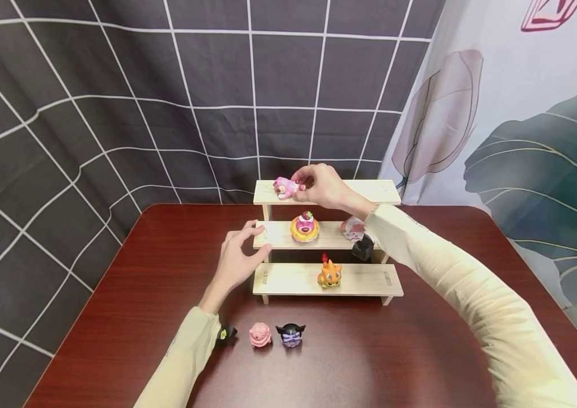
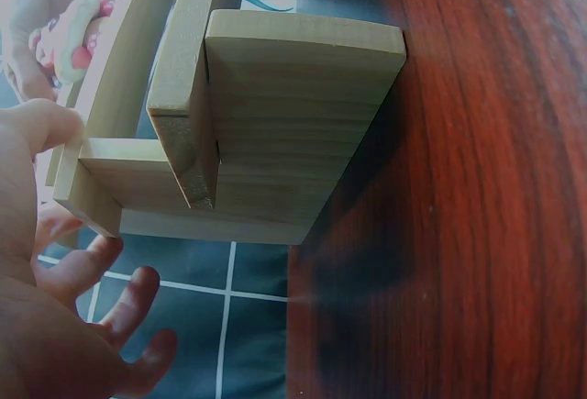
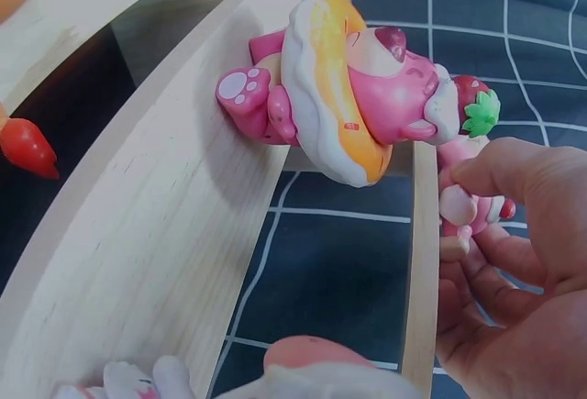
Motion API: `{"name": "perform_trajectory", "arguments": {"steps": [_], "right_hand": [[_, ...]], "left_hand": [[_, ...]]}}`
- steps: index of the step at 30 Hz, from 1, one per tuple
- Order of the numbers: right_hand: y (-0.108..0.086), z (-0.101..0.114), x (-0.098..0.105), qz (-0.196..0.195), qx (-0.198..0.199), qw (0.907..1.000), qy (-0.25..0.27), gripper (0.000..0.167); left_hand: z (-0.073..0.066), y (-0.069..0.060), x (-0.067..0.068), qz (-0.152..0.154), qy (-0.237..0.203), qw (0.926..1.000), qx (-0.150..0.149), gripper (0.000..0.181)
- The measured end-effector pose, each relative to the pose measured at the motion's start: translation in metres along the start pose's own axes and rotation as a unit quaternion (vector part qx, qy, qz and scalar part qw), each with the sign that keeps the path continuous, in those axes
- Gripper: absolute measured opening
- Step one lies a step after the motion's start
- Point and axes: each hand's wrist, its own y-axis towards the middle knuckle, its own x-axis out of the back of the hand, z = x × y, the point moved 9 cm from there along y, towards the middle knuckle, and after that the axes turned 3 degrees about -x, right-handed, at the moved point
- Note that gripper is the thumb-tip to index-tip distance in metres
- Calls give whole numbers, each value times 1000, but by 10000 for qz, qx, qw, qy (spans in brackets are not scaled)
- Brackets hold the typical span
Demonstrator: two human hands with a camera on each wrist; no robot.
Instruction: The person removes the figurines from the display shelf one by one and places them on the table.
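A three-tier wooden display stand [image 1: 288, 280] stands on the table. My right hand [image 1: 323, 186] pinches a pink bear figurine [image 1: 283, 187] by its lower end. The bear lies tilted over the left part of the top shelf, its head to the left. In the right wrist view, the thumb and fingers of the right hand [image 3: 523, 252] are on the bear [image 3: 461, 206], partly behind the shelf's edge. My left hand [image 1: 237, 255] holds the left end of the middle shelf between thumb and fingers; in the left wrist view, the left hand [image 2: 64, 280] grips that shelf end [image 2: 87, 193].
A bear in an orange swim ring [image 1: 305, 228] sits mid-shelf, with a pink-and-white figurine [image 1: 353, 228] to its right, partly hidden. An orange figurine [image 1: 330, 274] occupies the bottom shelf. In front, a pink figurine [image 1: 260, 335] and a black-and-purple one [image 1: 291, 335] stand on the table.
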Motion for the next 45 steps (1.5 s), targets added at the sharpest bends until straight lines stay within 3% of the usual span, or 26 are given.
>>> {"name": "perform_trajectory", "arguments": {"steps": [17,45], "right_hand": [[-4,2,9,-124,65,9999,7,27],[-36,6,28,-237,224,9993,183,28]], "left_hand": [[1,0,0,26,33,10000,40,44],[1,1,-1,10,-22,10000,15,43]]}}
